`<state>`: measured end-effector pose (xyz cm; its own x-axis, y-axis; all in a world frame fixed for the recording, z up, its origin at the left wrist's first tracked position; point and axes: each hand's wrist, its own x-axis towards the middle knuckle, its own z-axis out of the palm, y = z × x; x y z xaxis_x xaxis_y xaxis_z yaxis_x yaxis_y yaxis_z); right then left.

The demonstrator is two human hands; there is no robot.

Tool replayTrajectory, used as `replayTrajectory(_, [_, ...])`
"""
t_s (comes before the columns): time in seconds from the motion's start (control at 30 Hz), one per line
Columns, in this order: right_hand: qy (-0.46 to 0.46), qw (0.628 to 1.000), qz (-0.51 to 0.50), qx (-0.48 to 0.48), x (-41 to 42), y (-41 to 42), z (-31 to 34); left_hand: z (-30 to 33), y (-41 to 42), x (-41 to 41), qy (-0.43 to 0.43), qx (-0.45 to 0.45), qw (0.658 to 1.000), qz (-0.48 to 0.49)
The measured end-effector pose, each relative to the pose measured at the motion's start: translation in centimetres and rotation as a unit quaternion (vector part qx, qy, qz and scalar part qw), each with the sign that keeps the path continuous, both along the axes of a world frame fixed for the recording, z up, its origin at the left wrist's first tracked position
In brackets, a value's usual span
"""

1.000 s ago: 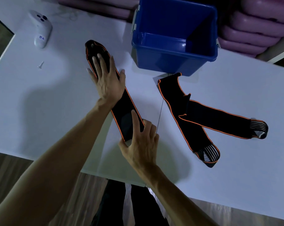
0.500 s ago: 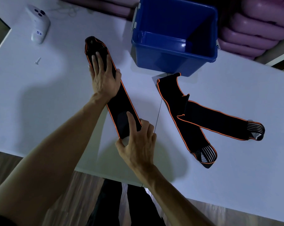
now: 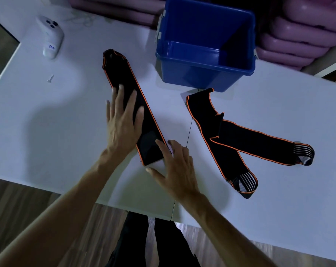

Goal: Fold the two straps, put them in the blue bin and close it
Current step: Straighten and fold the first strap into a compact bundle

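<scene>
Both hands are lying flat, grip wide: the left hand (image 3: 122, 124) pressing the folded strap (image 3: 132, 105), the right hand (image 3: 177, 166) touching its near end. The second strap (image 3: 238, 139) is sprawling on the desk (image 3: 47, 122) beside the open blue bin (image 3: 203, 74).

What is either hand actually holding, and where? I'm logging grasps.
Nothing is gripped. The left hand lies flat on the middle of the black orange-edged strap; the right hand has fingers straight at its near end.

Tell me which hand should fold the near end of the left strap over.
Right hand: its fingers rest at the strap's near end. Left hand lies flat mid-strap, likely better pinning it.
</scene>
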<state>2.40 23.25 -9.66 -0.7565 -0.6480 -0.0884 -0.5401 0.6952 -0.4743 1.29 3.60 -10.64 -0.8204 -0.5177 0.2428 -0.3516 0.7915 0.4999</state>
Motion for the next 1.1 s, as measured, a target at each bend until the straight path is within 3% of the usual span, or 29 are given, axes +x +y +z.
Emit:
replayTrajectory(0.1, [-0.028, 0.997, 0.072, -0.025, -2.0, 1.6, -0.1, -0.2, 1.5, 4.6, 0.007, -0.006, 0.997, -0.08])
replayTrajectory(0.27, [0.034, 0.988, 0.149, -0.019, -4.5, 2.3, -0.4, -0.2, 3.7, 9.2, -0.016, -0.037, 0.981, -0.191])
replayTrajectory(0.47, [0.143, 0.96, 0.241, 0.007, -6.6, 2.0, -1.3, -1.2, 3.9, 9.4, -0.009, -0.075, 0.981, -0.178])
replayTrajectory(0.6, [0.162, 0.947, 0.277, -0.002, -7.2, 1.6, -1.2, -0.7, 4.4, 9.6, -0.005, -0.056, 0.983, -0.174])
replayTrajectory(0.97, [-0.075, 0.963, 0.257, -0.035, -7.9, -1.7, 0.5, 0.8, 3.3, 8.8, -0.088, 0.197, 0.974, -0.067])
replayTrajectory(1.1, [-0.176, 0.969, 0.164, -0.053, -8.1, -2.9, 0.7, 1.6, 3.1, 7.3, -0.113, 0.238, 0.965, 0.012])
